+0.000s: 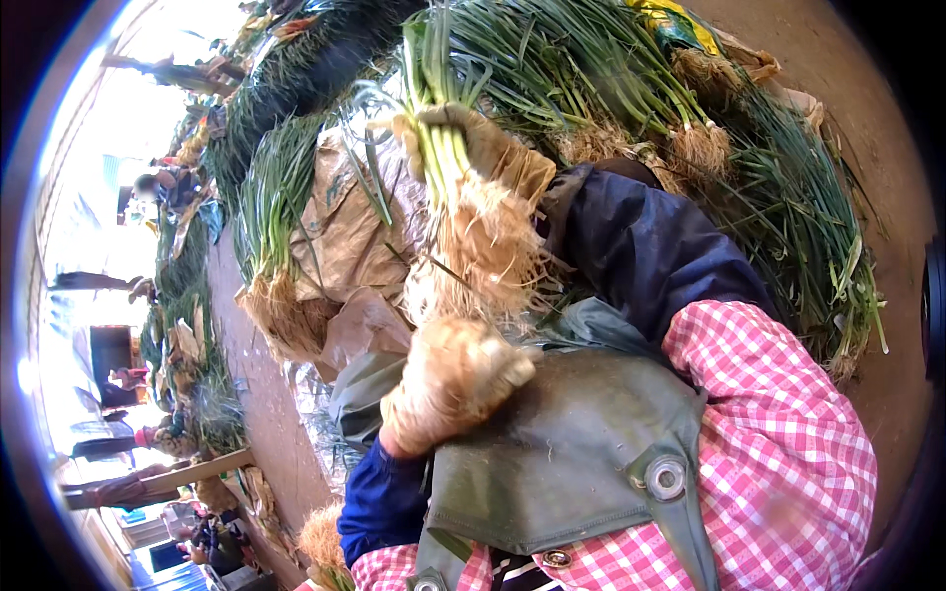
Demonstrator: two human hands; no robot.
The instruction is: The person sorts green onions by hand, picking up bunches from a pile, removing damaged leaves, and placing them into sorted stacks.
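My right hand [493, 148], in a soiled tan work glove, is closed round the pale stems of a bunch of green onions [448, 163]. Their green leaves point away from me, and the shaggy, straw-coloured roots [483, 251] hang toward my lap. Just below the root ends, my left hand [458, 379] is held in front of the apron in a dirty, pale glove. Its fingers are curled closed, slightly blurred; whatever lies in them, if anything, is hidden. Another green onion bunch [281, 231] lies to the left, roots nearest me.
Green onions [581, 79] are heaped at the far side, with more [788, 197] along the right. Brown wrapping [345, 222] lies under and beside the held bunch. My green apron [572, 443] covers my lap. Further piles and people [177, 187] line the left beyond a strip of floor [266, 394].
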